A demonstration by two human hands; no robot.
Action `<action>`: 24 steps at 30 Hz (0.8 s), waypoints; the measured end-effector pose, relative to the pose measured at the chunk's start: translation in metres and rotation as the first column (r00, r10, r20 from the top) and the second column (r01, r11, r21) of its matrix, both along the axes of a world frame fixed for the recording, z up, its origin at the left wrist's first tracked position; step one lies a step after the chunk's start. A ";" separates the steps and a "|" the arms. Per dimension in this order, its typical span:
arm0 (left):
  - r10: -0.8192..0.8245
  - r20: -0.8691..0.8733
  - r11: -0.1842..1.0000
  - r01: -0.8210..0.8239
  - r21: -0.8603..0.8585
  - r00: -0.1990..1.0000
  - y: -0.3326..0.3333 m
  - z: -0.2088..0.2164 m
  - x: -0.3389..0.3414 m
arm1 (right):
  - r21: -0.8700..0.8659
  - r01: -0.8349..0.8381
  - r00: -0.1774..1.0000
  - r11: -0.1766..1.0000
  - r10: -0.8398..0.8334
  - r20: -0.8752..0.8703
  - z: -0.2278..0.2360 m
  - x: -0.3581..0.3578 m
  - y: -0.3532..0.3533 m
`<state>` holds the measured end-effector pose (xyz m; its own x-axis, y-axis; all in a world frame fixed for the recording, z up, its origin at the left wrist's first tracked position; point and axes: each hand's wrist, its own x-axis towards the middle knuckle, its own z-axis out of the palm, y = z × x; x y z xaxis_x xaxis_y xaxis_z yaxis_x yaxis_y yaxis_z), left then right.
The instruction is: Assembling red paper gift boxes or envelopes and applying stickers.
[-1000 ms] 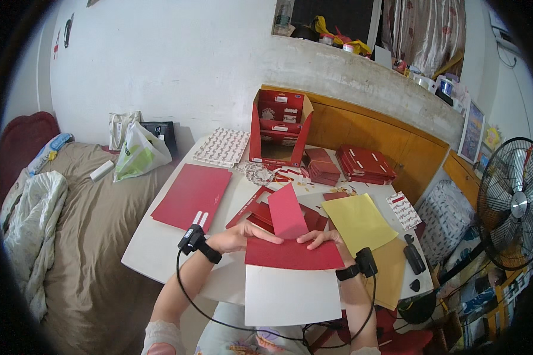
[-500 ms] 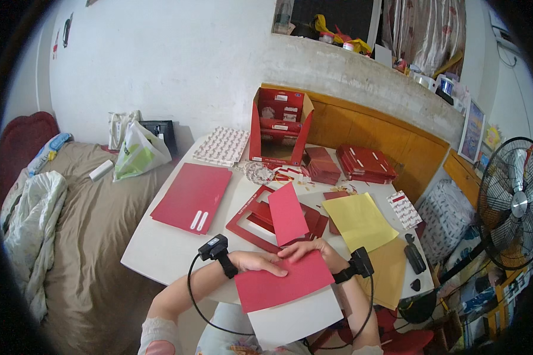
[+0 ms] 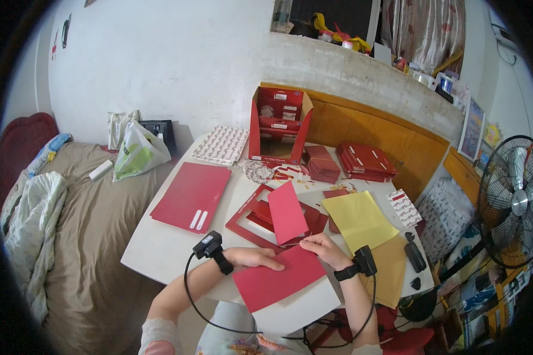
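Observation:
A red card sheet (image 3: 281, 283) is tilted over the table's near edge, with a white sheet (image 3: 302, 310) showing below it. My left hand (image 3: 256, 258) grips the red sheet by its upper left part, thumb lying on top. At the sheet's upper right corner, my right hand (image 3: 324, 248) pinches with thumb and forefinger. A thin pale strip (image 3: 293, 244) sticks out from that pinch; its far end is hard to make out. Just beyond the hands, a smaller pink-red card (image 3: 288, 212) rests on a red cut-out frame (image 3: 243, 228).
On the white table (image 3: 154, 251) lie red folders (image 3: 192, 198), patterned white sheets (image 3: 222, 145), yellow paper (image 3: 361, 219) and stacked red packs (image 3: 366, 161). A red display box (image 3: 279, 125) stands at the back. Small scraps (image 3: 290, 173) are scattered before it. A fan (image 3: 515, 201) is at right.
My right hand has drawn apart from the left and moved to the sheet's upper right corner, where its fingers now pinch. The left hand keeps its hold; the red sheet has tilted slightly.

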<state>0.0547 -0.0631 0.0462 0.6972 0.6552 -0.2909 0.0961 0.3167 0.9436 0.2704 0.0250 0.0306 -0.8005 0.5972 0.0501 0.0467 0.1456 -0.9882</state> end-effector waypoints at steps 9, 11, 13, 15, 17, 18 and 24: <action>0.072 0.055 0.959 -0.085 0.272 0.996 0.010 -0.012 0.020 | 0.019 -0.083 0.997 0.996 0.083 0.011 0.002 -0.015 -0.014; 0.060 0.046 0.950 -0.072 0.305 0.997 0.011 -0.013 0.017 | -0.004 -0.077 0.997 0.997 0.076 -0.010 0.002 -0.016 -0.016; 0.046 0.037 0.940 -0.056 0.337 0.998 0.012 -0.012 0.016 | 0.011 -0.120 0.992 0.993 0.121 -0.034 0.004 -0.015 -0.015; -0.009 0.004 0.946 0.007 0.324 1.000 0.010 -0.007 0.015 | 0.041 -0.119 0.992 0.992 0.120 -0.026 0.002 -0.014 -0.013; -0.032 -0.014 0.947 0.035 0.320 0.999 0.011 -0.008 0.014 | 0.073 -0.116 0.993 0.991 0.118 -0.018 0.001 -0.013 -0.012; -0.049 -0.034 0.947 0.057 0.316 0.998 0.011 -0.010 0.012 | 0.080 -0.130 0.991 0.988 0.130 0.000 0.002 -0.013 -0.012; -0.058 -0.136 0.911 0.108 0.398 0.989 0.014 -0.024 -0.003 | 0.043 -0.001 0.999 0.999 0.003 -0.036 -0.003 0.002 0.005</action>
<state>0.0516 -0.0495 0.0220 0.7311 0.6753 -0.0974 0.2241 -0.1028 0.9691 0.2728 0.0305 0.0273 -0.7989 0.5923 0.1047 0.0108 0.1882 -0.9821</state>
